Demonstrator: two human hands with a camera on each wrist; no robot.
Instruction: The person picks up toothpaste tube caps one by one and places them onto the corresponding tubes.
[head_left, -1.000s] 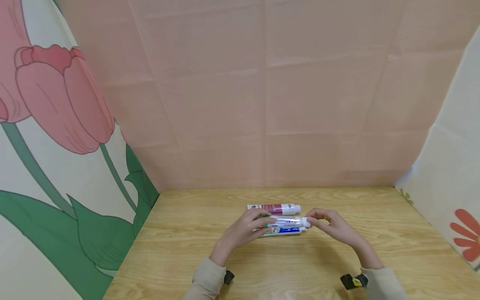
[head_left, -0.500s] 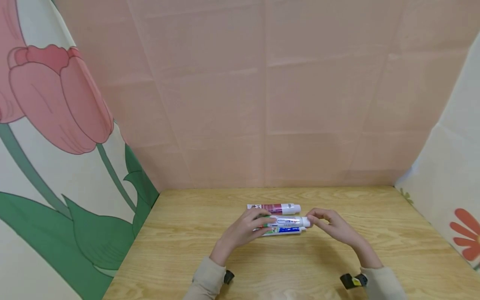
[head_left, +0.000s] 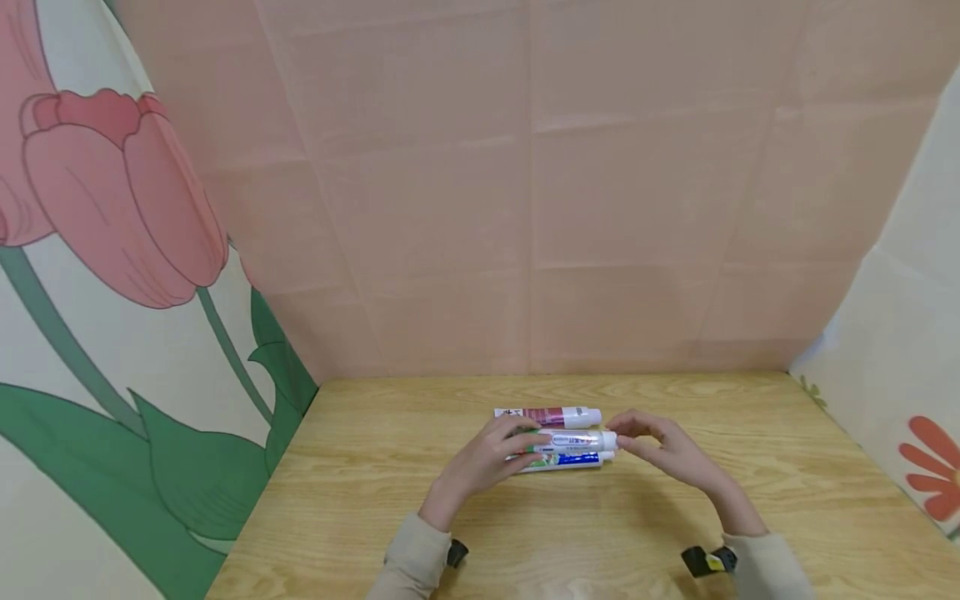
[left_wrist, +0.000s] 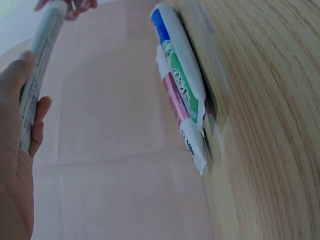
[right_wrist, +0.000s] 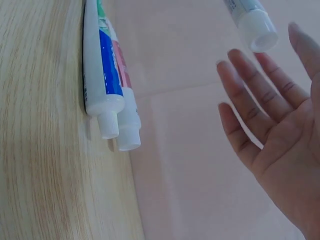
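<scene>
My left hand (head_left: 483, 458) grips a whitish toothpaste tube (head_left: 573, 442) by its body, thumb on one side and fingers round the other. In the left wrist view this tube (left_wrist: 44, 60) is raised off the wooden table, and its white cap (right_wrist: 261, 35) points at my right hand in the right wrist view. My right hand (head_left: 671, 454) is at the cap end with fingers loosely bent; the right wrist view shows the thumb (right_wrist: 302, 45) spread away from the cap, which nothing pinches. The tube's tail is hidden by my left hand.
On the table (head_left: 450, 542), a blue, green and white toothpaste tube (head_left: 573, 461) lies nearer me, beside a crimson and white tube (head_left: 547, 417) farther back. A pink cloth backdrop (head_left: 525, 250) rises behind, with flower-printed cloth (head_left: 127, 200) at the left.
The held tube has shifted very slightly to the left. My right thumb and fingertips, closed at the cap before, are now looser around it.
</scene>
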